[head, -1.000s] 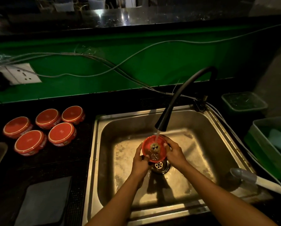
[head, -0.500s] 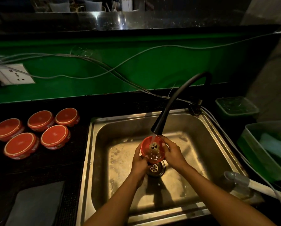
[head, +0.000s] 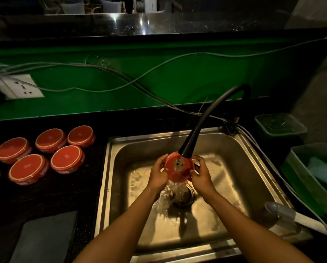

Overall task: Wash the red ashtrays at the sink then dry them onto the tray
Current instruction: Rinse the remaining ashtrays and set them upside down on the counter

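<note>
Over the drain of the steel sink (head: pixel 253 186), a red ashtray (head: pixel 178 168) is held tilted under the black faucet (head: pixel 194 135), and water pours off its lower edge. The left hand (head: pixel 158 174) grips its 9 o'clock side and the right hand (head: pixel 201 176) its 3 o'clock side. Five more red ashtrays (head: pixel 45 154) lie upside down on the dark counter at 9 o'clock.

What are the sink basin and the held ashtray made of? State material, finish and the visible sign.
Sink basin: likely stainless steel, brushed and stained; it gives dull metallic reflections.
Ashtray: glossy red with printed lettering on its rim, possibly melamine or glazed ceramic; unclear which.
</note>
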